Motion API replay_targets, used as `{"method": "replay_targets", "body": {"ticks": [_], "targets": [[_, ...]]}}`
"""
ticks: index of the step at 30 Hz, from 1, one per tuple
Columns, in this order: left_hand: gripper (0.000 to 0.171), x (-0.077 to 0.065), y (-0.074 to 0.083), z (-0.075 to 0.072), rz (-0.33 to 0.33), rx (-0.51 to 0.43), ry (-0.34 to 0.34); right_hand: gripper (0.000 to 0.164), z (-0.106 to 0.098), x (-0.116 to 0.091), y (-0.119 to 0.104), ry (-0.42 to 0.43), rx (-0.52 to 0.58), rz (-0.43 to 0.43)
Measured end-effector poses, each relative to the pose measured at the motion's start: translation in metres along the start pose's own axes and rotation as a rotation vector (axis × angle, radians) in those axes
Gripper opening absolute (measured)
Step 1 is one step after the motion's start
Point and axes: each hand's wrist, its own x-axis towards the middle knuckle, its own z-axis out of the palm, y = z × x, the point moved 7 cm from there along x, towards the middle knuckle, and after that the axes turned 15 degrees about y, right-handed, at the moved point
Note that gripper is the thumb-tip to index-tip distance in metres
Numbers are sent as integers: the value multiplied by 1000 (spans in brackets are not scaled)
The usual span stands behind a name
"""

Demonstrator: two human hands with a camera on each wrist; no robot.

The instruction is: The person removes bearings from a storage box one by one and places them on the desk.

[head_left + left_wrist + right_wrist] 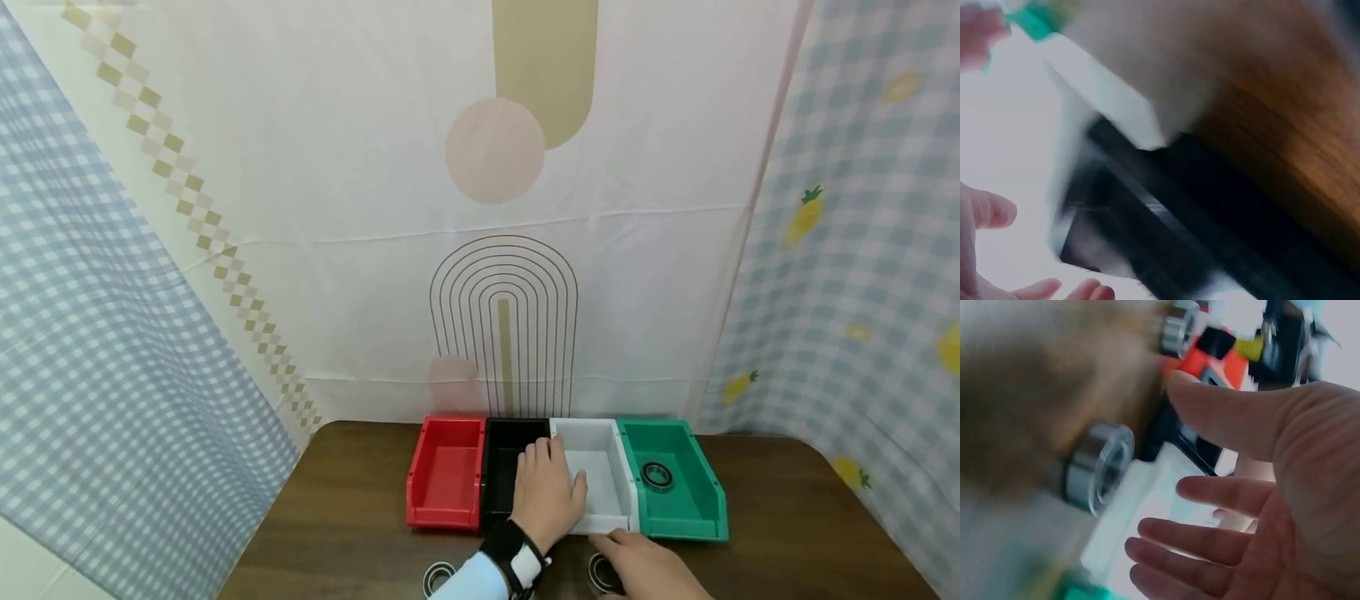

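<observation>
My left hand reaches over the black bin and the white bin, fingers extended and holding nothing. In the left wrist view its fingers are spread apart beside the blurred black bin. At the front of the white bin, my right hand is beside a ball bearing on the table. The right wrist view shows that hand with loose, parted fingers and a gap to the metal bearing. Another bearing lies by the left forearm.
A red bin stands at the left end of the row. At the right end, a green bin holds one bearing. The brown wooden table meets a patterned cloth behind the bins.
</observation>
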Motion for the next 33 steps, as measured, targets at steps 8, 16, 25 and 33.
{"method": "replay_targets", "body": {"ticks": [8,16,25,33], "targets": [[61,-28,3,-53,35,-119,-160,77,-64,-11,10,287,0,67],[58,-58,-19,-86,-139,-272,-277,91,-88,-25,30,448,-55,72],[51,-56,-15,-98,-108,-279,-178,89,-86,-28,37,461,-62,99],[50,-58,-8,-97,-46,-261,-154,79,-91,-28,33,548,-49,87]]}}
